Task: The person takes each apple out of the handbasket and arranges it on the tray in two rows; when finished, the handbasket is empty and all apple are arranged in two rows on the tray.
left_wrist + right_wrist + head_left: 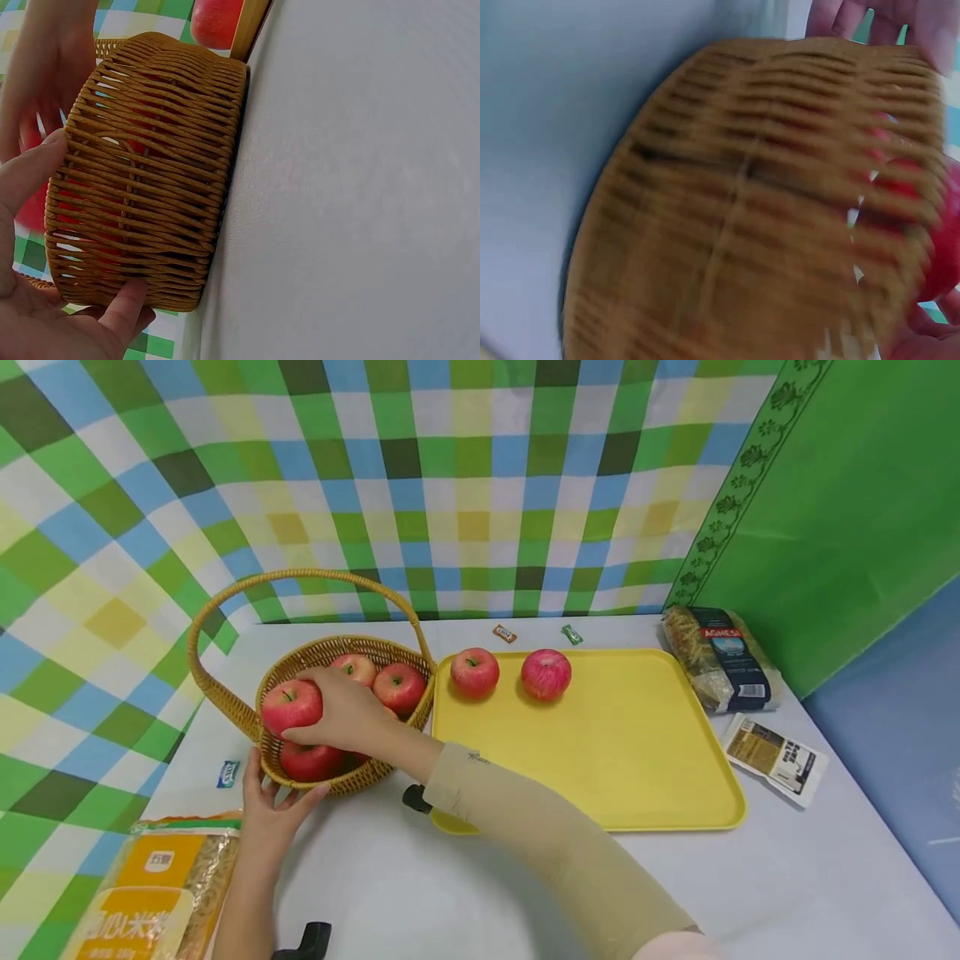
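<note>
Apple (288, 710) in R hand (341, 710), at L side of wicker basket (352, 782).
R thumb + fingers curled round apple, spread only abt its width. Forearm comes in from R, so apple lies L of the palm, at fingertip end, by basket's L rim; round, so no long axis to speak of, stem up. R hand is nearer, L hand (272, 810) just below: thumb by rim, fingers spread on outer wall, gripping basket, no fruit in it. Other apples (400, 687) sit in basket, some R of held one, one nearer the person; can't tell if it touches them. Yellow tray (600, 760) w/ 2 tray apples (475, 673) is just beside basket, opp. side from held apple.
</note>
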Tool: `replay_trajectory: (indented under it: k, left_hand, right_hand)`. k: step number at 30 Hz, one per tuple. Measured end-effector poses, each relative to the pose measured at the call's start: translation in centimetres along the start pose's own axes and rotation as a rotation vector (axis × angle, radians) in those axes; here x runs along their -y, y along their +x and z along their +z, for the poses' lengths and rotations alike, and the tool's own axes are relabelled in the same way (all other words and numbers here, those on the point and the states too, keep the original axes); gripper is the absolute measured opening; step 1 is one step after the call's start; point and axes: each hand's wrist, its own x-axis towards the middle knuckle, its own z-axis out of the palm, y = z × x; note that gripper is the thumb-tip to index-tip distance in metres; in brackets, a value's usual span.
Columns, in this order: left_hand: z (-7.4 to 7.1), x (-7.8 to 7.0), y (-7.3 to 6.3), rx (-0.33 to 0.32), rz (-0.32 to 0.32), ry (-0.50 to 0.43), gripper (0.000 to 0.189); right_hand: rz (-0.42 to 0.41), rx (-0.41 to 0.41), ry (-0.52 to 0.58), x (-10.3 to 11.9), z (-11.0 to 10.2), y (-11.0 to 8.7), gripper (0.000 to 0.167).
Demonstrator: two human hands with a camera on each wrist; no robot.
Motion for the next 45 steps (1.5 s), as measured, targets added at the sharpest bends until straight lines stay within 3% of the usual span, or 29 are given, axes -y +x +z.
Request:
replay_trajectory:
  k: [4,8,12,15,18,21,29,33,37,41,45]
  left_hand:
    - [0.0,0.3,0.0,-0.003,-0.029,0.017,0.112]
    - [-0.1,0.2,0.1,-0.004,-0.026,-0.002,0.113]
    - [-0.1,0.0,0.1,0.003,-0.007,-0.017,0.113]
    - [-0.1,-0.1,0.1,0.004,0.001,-0.010,0.113]
    - [-0.3,-0.1,0.0,-0.002,-0.007,0.006,0.113]
    - [-0.4,0.0,0.0,-0.008,-0.014,0.020,0.112]
    - [-0.1,0.0,0.0,0.006,0.008,-0.034,0.112]
    - [0.0,-0.2,0.2,0.029,0.031,-0.037,0.111]
    - [0.0,-0.3,0.2,0.035,0.035,-0.034,0.112]
    - [-0.2,-0.2,0.1,0.028,0.026,-0.033,0.112]
    - [-0.1,-0.1,0.2,0.012,0.015,-0.015,0.111]
  right_hand:
    - [-0.048,-0.062,0.064,-1.6,-4.2,-3.6,0.080]
    - [-0.040,-0.180,0.115,-5.3,-10.2,-7.8,0.078]
    - [0.136,-0.306,0.097,-11.3,-15.9,-12.3,0.078]
    - [0.300,-0.354,0.088,-16.4,-18.9,-15.3,0.081]
    - [0.401,-0.356,0.057,-20.7,-20.5,-17.4,0.081]
    - [0.456,-0.343,0.006,-23.4,-20.9,-18.5,0.077]
    - [0.543,-0.310,-0.035,-26.9,-20.7,-18.1,0.081]
    - [0.480,-0.369,-0.117,-25.9,-20.3,-17.8,0.084]
    - [0.278,-0.405,-0.183,-20.7,-18.4,-16.4,0.075]
    - [0.059,-0.277,-0.160,-13.8,-14.9,-13.2,0.068]
    - [-0.042,-0.084,-0.184,-8.6,-10.2,-9.2,0.070]
